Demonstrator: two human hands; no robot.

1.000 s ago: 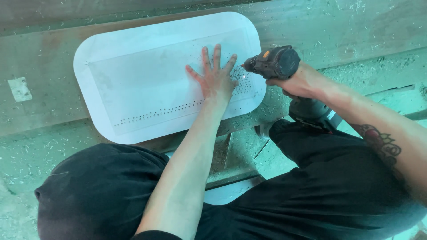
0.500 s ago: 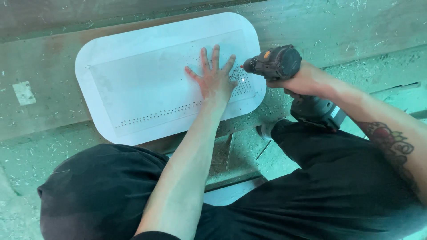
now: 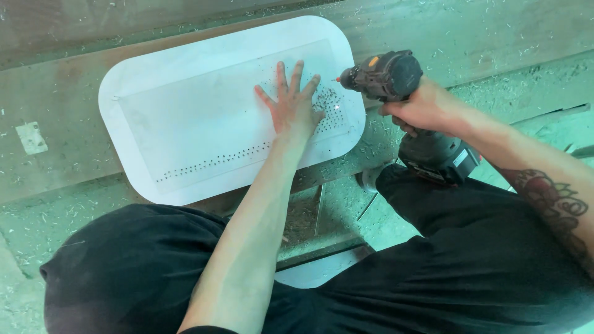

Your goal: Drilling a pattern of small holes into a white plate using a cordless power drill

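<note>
Hands work on a white plastic panel (image 3: 204, 117) with rounded corners, seen from the head camera looking down. This panel lies flat on a long wooden beam (image 3: 55, 93) that runs across the view from 9 o'clock to 2 o'clock, and it fills the upper middle of the picture. The left hand (image 3: 294, 105) is open, all fingers spread apart, and its palm presses flat on the panel near the panel's right end, at about 12 o'clock from the centre of the view. The right hand (image 3: 427, 108) is closed tight around the grip of a dark cordless drill (image 3: 387, 77), at about 2 o'clock. The drill's nose points toward 9 o'clock, and its tip is just beside the left hand's fingertips, over the right edge zone of the panel; whether the tip touches the surface I cannot tell. A battery pack (image 3: 436, 154) sits at the bottom of the drill's grip, under the right hand. A row of small drilled holes (image 3: 210, 162) runs along the panel's lower edge, and a denser group of holes with white shavings lies beside the left hand at 3 o'clock from it. The person's knees in black trousers (image 3: 482, 260) fill the lower part, from 4 o'clock to 8 o'clock. Plastic shavings are scattered on the concrete floor (image 3: 25, 216) around.
</note>
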